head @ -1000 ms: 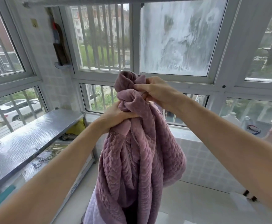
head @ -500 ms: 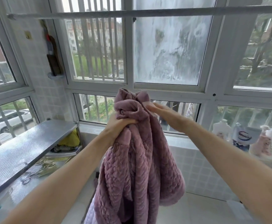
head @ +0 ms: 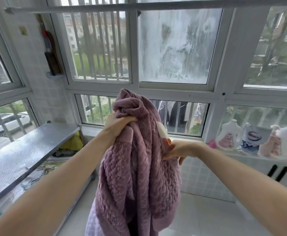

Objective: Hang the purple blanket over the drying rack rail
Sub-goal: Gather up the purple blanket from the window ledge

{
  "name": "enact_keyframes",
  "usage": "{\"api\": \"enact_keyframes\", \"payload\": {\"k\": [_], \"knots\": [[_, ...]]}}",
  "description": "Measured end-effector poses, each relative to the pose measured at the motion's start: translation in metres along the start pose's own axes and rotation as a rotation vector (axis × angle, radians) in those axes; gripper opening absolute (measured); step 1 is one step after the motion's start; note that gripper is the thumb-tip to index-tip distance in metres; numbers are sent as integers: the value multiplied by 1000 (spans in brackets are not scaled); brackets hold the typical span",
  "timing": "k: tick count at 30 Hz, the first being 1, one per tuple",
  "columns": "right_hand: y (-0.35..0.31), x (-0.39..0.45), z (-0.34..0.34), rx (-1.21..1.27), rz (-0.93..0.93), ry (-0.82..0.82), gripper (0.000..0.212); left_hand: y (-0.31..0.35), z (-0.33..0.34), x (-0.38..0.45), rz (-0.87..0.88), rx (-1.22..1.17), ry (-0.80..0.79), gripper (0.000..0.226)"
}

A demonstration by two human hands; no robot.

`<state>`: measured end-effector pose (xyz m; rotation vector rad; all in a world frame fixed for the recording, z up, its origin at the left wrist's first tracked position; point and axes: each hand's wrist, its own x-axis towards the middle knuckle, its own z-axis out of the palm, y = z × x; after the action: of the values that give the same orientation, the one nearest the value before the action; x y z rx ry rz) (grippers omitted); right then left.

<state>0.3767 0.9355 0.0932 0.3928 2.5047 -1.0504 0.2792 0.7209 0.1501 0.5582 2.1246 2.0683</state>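
Observation:
A bunched purple quilted blanket (head: 139, 167) hangs in front of me, its lower part running out of the frame's bottom. My left hand (head: 117, 124) grips the bundle near its top. My right hand (head: 178, 149) has closed on a fold at the blanket's right side, lower than the left hand. A white and orange patch shows on the blanket just above the right hand. The grey drying rack rail (head: 139, 5) runs across the top of the view, well above the blanket and both hands.
A metal shelf unit (head: 25, 150) stands at the left. Several detergent bottles (head: 251, 137) line the tiled sill at the right, above a white cabinet (head: 275, 171). Barred windows (head: 98, 45) fill the wall ahead. Pale floor tiles lie below.
The view tilted up, bringing the rail into sight. My right hand left the top of the bundle and moved down to grip the blanket's right side. The left hand kept its grip.

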Motion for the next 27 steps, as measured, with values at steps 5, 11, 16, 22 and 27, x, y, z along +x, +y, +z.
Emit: {"api": "enact_keyframes", "payload": {"k": [5, 11, 16, 22, 27], "knots": [[-10, -11, -31, 205, -203, 487, 24, -5, -18, -9, 26, 132, -68, 22], [-121, -79, -60, 245, -662, 479, 15, 12, -5, -47, 134, 177, -341, 17], [-178, -95, -45, -39, -614, 612, 36, 28, -16, -60, 191, 14, -174, 21], [-189, -84, -21, 68, -615, 512, 39, 36, -16, -71, 204, -33, -224, 22], [-190, -80, -27, 96, -565, 486, 35, 39, -7, -72, 225, -76, -223, 20]]}}
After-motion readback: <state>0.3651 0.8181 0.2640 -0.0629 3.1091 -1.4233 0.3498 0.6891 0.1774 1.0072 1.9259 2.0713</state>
